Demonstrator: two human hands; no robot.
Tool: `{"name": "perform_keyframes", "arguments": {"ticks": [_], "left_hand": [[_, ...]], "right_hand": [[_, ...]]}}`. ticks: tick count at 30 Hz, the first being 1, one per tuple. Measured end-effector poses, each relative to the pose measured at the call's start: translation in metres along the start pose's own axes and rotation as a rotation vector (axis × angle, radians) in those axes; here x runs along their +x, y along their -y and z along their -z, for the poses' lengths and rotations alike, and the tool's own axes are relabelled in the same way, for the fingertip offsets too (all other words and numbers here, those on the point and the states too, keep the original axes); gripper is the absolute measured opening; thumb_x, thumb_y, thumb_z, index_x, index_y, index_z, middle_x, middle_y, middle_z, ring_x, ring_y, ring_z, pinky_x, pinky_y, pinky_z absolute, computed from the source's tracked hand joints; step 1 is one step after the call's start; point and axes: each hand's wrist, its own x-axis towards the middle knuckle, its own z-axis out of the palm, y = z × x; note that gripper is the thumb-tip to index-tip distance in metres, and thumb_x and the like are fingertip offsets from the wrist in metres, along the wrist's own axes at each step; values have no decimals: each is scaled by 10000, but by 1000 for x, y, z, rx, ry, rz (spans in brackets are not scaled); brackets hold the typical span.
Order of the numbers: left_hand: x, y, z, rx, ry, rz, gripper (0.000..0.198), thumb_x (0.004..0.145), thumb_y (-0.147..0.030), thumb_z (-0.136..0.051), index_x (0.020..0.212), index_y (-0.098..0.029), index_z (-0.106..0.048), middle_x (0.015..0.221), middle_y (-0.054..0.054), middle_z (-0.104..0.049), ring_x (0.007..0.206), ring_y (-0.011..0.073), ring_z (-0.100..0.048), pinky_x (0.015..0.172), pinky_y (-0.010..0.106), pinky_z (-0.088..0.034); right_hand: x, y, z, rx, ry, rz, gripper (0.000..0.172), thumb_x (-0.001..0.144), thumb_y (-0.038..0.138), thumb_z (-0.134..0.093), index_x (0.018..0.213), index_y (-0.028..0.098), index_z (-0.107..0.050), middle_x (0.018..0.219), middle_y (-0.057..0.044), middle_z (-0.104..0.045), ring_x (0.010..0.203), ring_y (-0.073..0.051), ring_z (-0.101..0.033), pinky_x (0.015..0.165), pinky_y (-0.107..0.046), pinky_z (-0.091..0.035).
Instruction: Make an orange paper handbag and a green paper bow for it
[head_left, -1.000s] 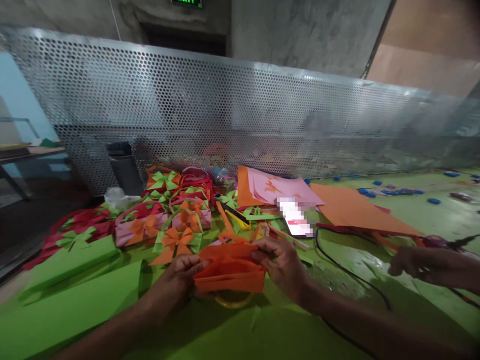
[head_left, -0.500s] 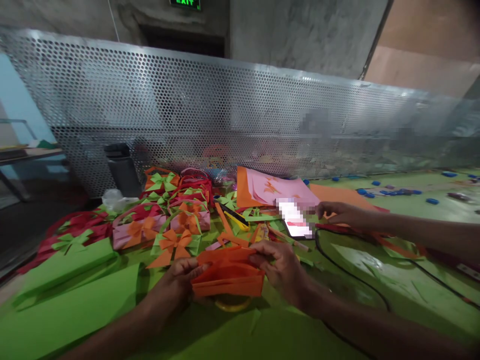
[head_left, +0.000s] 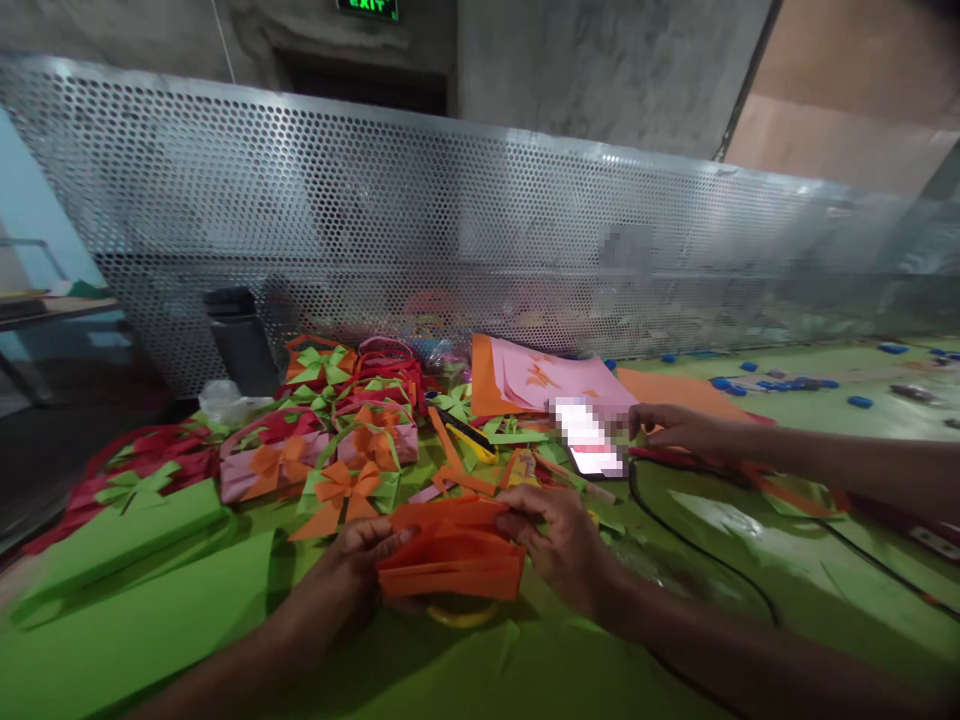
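Head-worn view, forward and down

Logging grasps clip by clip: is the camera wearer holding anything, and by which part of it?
Yes, a folded orange paper piece: the left hand grips its left end, the right hand its upper right end.

Dark bottle (head_left: 244, 348) before a perforated metal panel (head_left: 495, 230), lit exit sign (head_left: 367, 8) above.

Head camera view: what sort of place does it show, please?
Probably an indoor papercraft workspace: the left hand and right hand hold folded orange paper, bow-trimmed paper bags are clustered beyond, and a lit EXIT sign shows at the top.
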Motion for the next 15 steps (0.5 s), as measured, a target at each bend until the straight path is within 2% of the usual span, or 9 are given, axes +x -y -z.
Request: {"name": "perform_keyframes", "arguments": {"ticks": [5,8,12,15], "left_hand": [[0,0,1,2,51,-6,314,606,-379,-749,705,-90,-675,607,78,-702,488,162,-620,496,233,-482],[-2,-4,-2,32,62,-19,299,655,-378,-715,687,-83,-676,554,65,-679,455,133,-595,457,194,-447],[-4,-10,-6,32,77,-21,264,622,-343,-747,665,-94,-671,572,52,-679,460,119,-590,452,178,-439],[-4,-11,-8,27,59,-15,263,619,-314,-752,715,-78,-684,636,88,-700,512,153,-616,507,218,-467]], "right_hand": [[1,-2,-3,34,-42,43,163,841,224,-481,797,246,-636,670,-17,-639,612,-171,-572,557,-291,-441],[1,-2,-5,37,-74,49,148,825,193,-493,810,181,-640,672,-11,-636,609,-151,-561,557,-261,-433],[3,-3,-5,24,-90,36,113,801,171,-533,792,159,-645,683,-5,-636,621,-124,-544,576,-224,-415],[3,-6,-4,-2,-83,23,125,803,171,-528,756,151,-643,664,-6,-620,612,-119,-528,573,-220,-401]]}}
